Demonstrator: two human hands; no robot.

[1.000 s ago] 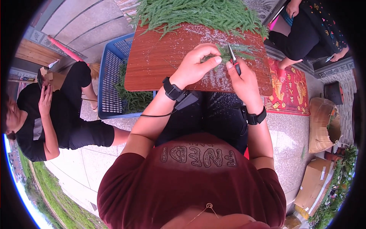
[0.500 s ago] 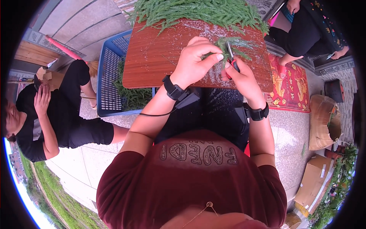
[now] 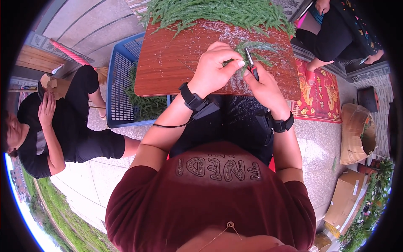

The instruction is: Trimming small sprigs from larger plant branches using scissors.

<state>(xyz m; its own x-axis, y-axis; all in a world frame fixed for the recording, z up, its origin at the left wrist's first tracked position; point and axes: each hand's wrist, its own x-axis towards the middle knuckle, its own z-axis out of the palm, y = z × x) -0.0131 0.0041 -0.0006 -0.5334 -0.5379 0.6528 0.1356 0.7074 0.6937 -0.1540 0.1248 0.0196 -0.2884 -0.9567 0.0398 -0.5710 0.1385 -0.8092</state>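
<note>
Black straps (image 3: 282,124) circle both wrists. Past the near edge of the brown tabletop (image 3: 168,63), toward its right corner, the right hand (image 3: 265,86) is wrapped around a small hand tool (image 3: 254,72) with red and black handles, its metal tip pointing at the far edge. Just beside it, the left hand (image 3: 220,67) pinches a green sprig (image 3: 242,47) between thumb and fingers, over the tabletop's right half; whether the tip touches the sprig I cannot tell. Along the left edge stands a blue crate (image 3: 121,119) with cut greenery (image 3: 147,107) inside; off the right edge, a red mat (image 3: 319,92) covers the floor. White flecks (image 3: 224,33) scatter farther up the tabletop, and a thick pile of green sprigs (image 3: 218,14) lies along the far edge.
</note>
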